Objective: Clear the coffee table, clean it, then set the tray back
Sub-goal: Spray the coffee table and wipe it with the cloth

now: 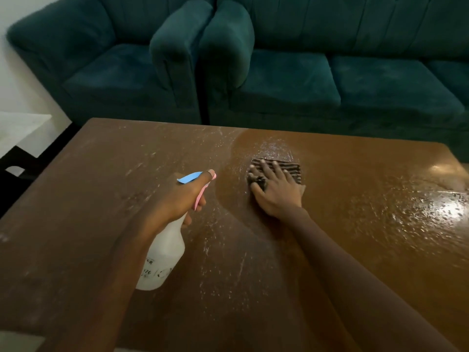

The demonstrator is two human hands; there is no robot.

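Observation:
The brown wooden coffee table (76,199) fills the lower view, dusty and streaked on its left half, wet and glossy on its right. My left hand (182,196) grips a white spray bottle (165,257) with a blue and pink trigger head, held above the table's middle. My right hand (275,190) lies flat with fingers spread on a dark striped cloth (286,168), pressing it onto the tabletop beside white spray droplets. No tray is in view.
A dark green armchair (106,72) and a matching sofa (355,80) stand close behind the table's far edge. A pale surface (17,128) sits at the far left beyond the table corner.

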